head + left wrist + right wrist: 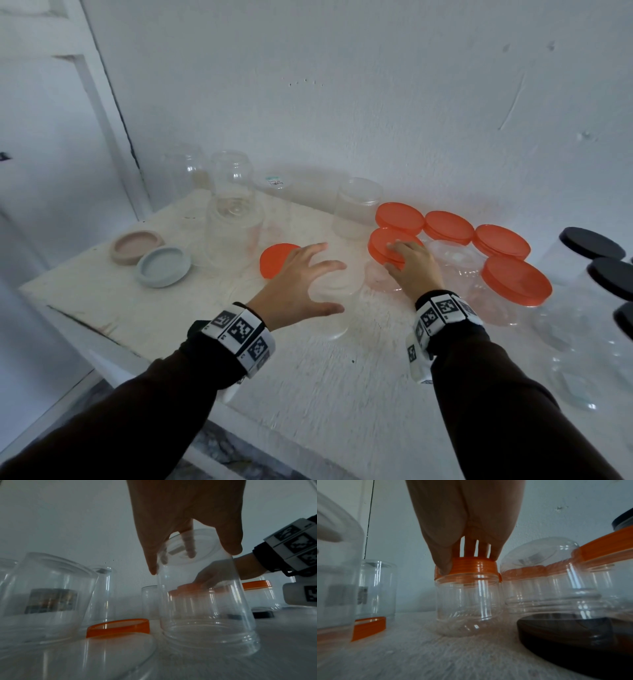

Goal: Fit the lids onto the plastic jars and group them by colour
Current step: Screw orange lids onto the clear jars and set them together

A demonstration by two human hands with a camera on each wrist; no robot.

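Observation:
On the white table (pixel 308 370) a clear lidless jar (pixel 334 308) (pixel 202 601) stands mouth down. My left hand (pixel 322 281) (pixel 192 555) reaches over its upturned base, one finger and the thumb pressed to opposite sides. Just right of it, my right hand (pixel 400 255) (pixel 469 561) grips the orange lid (pixel 380 243) (pixel 471 568) that sits on a small upright clear jar (pixel 467 608). A loose orange lid (pixel 274 263) (pixel 118 627) lies flat on the table, just left of my left hand.
Several orange-lidded jars (pixel 503 240) crowd the right, with black-lidded jars (pixel 596 243) beyond them. A black lid (pixel 573 635) lies near my right wrist. Lidless clear jars (pixel 233 205) stand at the back left; a beige lid (pixel 137 246) and a grey-blue lid (pixel 162 267) lie near the left edge.

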